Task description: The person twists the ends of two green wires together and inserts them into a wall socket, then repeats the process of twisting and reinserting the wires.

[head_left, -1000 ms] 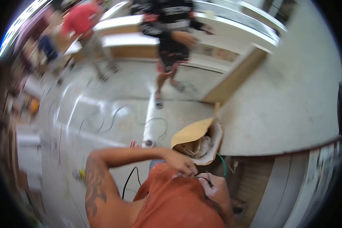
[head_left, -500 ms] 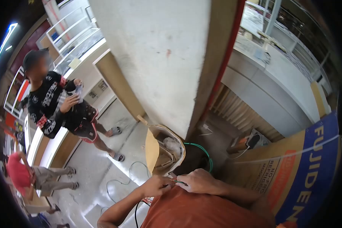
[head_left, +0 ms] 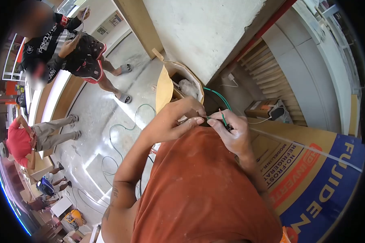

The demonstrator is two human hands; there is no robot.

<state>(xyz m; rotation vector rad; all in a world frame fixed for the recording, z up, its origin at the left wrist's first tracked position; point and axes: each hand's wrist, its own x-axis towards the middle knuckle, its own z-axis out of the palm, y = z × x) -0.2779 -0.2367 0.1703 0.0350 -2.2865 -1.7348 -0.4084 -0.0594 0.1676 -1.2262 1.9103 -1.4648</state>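
My left hand (head_left: 177,118) is closed in a pinch, its fingertips on the end of a thin wire in front of my orange shirt. Facing it, my right hand (head_left: 232,131) pinches a green wire (head_left: 224,120), part of which sticks up between its fingers. The fingertips of both hands nearly meet at the wire ends. Just beyond them stands an open paper sack (head_left: 165,87) with a whitish plastic bag (head_left: 188,88) inside. A green cable (head_left: 220,96) curves beside the sack.
A large FUJIDENZO carton (head_left: 312,178) lies to the right, near a small box (head_left: 260,108) with a charger. A pillar (head_left: 202,36) rises ahead. At the left stand a person in black (head_left: 69,52) and one in red (head_left: 20,139). Green cable (head_left: 119,125) loops on the floor.
The view has tilted down, showing more of my shirt and arms. My hands appear higher and larger, and my right hand has turned with the green wire now visible upright.
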